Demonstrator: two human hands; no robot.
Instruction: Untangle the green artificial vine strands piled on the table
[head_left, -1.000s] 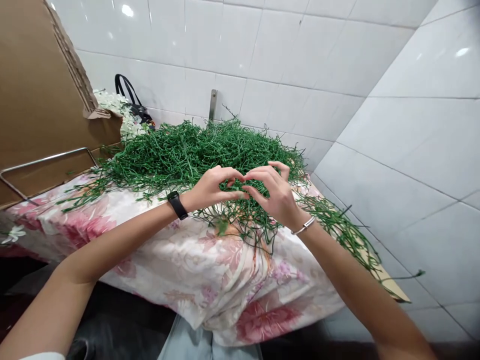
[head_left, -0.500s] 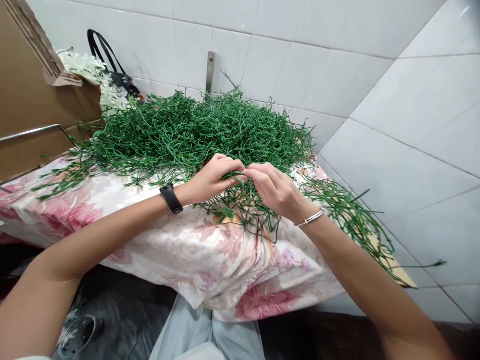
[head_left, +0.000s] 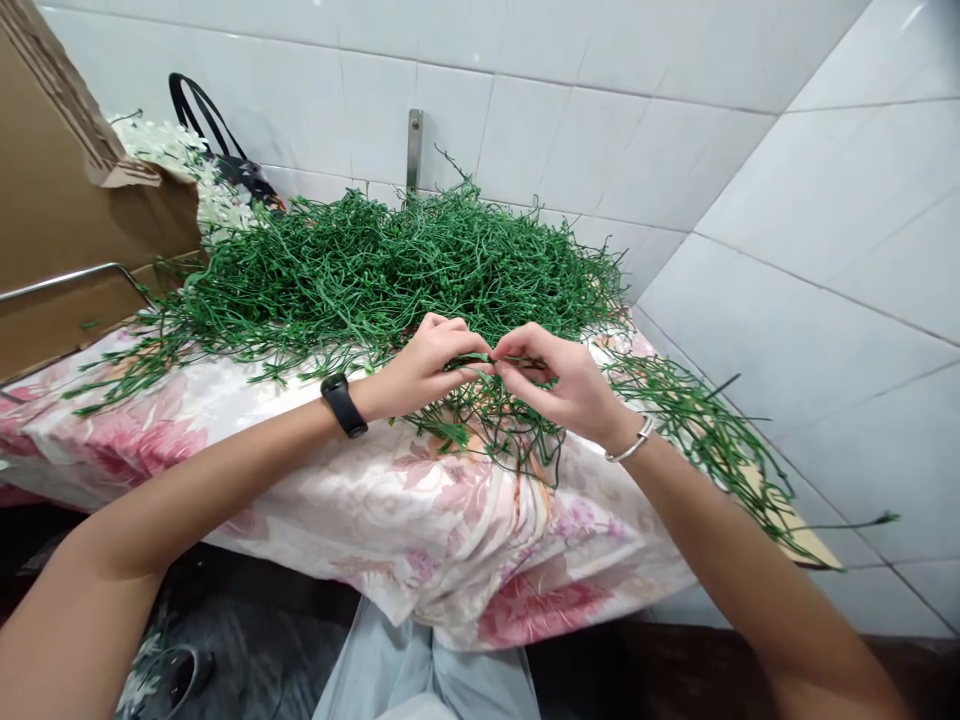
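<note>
The right hand has arched wider, its fingers meeting those of the left hand and both apparently pinching a thin green stem before the green pile on the cloth-covered counter, keeping the handling at their tips.

Fingertips: what lies between those of the left hand and right hand is too small to tell
Box: cut off at left
Bag: lower part hidden behind white flowers
Metal strip: foot hidden by green stems
</note>
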